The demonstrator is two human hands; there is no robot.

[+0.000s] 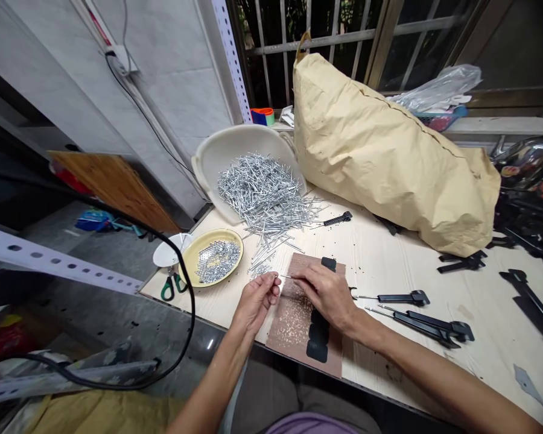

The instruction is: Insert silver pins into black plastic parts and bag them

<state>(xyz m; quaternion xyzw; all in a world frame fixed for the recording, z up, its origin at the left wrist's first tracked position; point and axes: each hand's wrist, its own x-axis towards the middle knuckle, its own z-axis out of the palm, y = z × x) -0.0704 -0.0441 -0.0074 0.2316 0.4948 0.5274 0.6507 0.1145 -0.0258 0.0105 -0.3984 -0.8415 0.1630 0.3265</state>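
My left hand is curled at the near table edge, its fingertips pinched on something small I cannot make out. My right hand lies over a brown board, fingers pinched on a thin metal pin that points toward the left hand. A black plastic part lies on the board under the right hand. Beyond the hands, a big heap of silver pins spills from a tipped white basin. A yellow dish with small silver pieces sits left of the hands.
A large tan paper sack fills the back of the table. Several black plastic parts with pins lie to the right. Green-handled scissors and a white lid sit at the left corner. A black cable loops past the table's left edge.
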